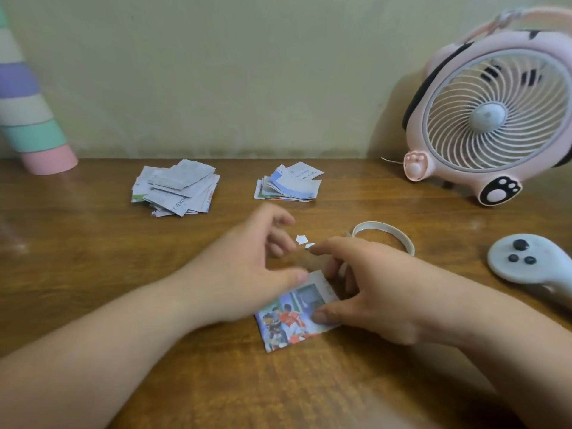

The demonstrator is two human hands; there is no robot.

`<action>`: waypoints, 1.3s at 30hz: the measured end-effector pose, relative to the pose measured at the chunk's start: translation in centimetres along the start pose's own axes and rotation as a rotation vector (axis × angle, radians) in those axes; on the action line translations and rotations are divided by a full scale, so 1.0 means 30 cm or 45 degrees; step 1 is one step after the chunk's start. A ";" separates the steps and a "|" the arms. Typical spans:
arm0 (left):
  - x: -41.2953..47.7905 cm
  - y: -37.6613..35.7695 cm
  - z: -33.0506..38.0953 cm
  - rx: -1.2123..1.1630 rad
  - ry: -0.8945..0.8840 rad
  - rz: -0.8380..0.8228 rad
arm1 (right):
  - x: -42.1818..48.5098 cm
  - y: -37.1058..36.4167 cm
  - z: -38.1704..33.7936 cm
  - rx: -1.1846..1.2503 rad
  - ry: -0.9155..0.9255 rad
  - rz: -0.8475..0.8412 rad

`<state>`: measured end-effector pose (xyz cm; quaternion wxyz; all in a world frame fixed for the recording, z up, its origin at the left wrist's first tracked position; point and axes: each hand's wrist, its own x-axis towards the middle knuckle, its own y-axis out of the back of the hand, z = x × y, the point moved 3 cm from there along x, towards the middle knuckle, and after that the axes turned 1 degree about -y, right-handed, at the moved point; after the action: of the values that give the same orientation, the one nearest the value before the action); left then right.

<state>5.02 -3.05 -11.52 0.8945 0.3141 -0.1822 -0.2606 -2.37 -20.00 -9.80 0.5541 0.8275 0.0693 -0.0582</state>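
Observation:
A folded piece of paper with a colourful printed picture (289,323) lies on the wooden table (93,274) near the front middle. My right hand (368,289) holds its right edge, thumb on top and fingers curled behind the far edge. My left hand (247,270) hovers over the paper's far left corner, its thumb tip touching that corner and its fingers loosely curled. Two tiny white scraps (301,239) sit between my left fingertips and my right index fingertip; I cannot tell whether either hand pinches them.
A roll of tape (383,233) lies just behind my right hand. Two piles of cut paper pieces (176,188) (289,184) sit further back. A pink desk fan (492,113) stands at the back right, a white controller (532,264) at the right, and a striped cone (28,119) at the back left.

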 end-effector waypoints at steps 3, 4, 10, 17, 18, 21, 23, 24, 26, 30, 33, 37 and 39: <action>-0.020 -0.045 0.003 0.245 0.008 -0.205 | -0.005 0.009 -0.001 -0.025 0.038 -0.001; -0.023 -0.049 0.011 0.231 0.024 -0.238 | -0.006 0.011 -0.002 -0.027 0.043 0.002; -0.033 -0.056 0.037 0.031 0.042 -0.281 | 0.003 0.010 0.008 0.047 0.097 0.034; -0.016 -0.047 0.009 -0.451 0.121 -0.091 | 0.034 -0.005 0.047 0.370 0.137 0.078; -0.010 -0.045 0.003 -0.554 0.149 -0.040 | 0.040 -0.003 0.053 0.407 0.133 0.088; -0.001 -0.045 -0.008 -0.773 0.193 0.056 | 0.058 -0.004 0.073 0.543 0.123 0.094; 0.000 -0.047 -0.013 -0.874 0.201 0.054 | 0.067 -0.004 0.078 0.734 0.133 0.144; 0.000 -0.047 -0.011 -0.908 0.192 0.040 | 0.070 -0.002 0.080 0.881 0.135 0.190; -0.001 -0.048 -0.004 -0.968 0.180 -0.009 | 0.077 0.002 0.089 1.214 0.118 0.280; -0.011 -0.061 0.006 -1.008 0.151 -0.108 | 0.079 -0.003 0.087 1.505 0.026 0.341; -0.009 -0.063 0.001 -1.004 0.153 -0.048 | 0.079 -0.027 0.083 1.492 -0.021 0.327; -0.005 -0.065 -0.005 -0.972 0.145 0.088 | 0.072 -0.031 0.074 1.411 -0.049 0.331; -0.007 -0.066 -0.001 -0.930 0.120 0.143 | 0.065 -0.029 0.060 1.408 -0.065 0.312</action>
<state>4.18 -4.24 -12.88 0.9680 -0.0245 -0.0528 -0.2440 -0.64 -21.25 -11.60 0.0426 0.9949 -0.0815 -0.0412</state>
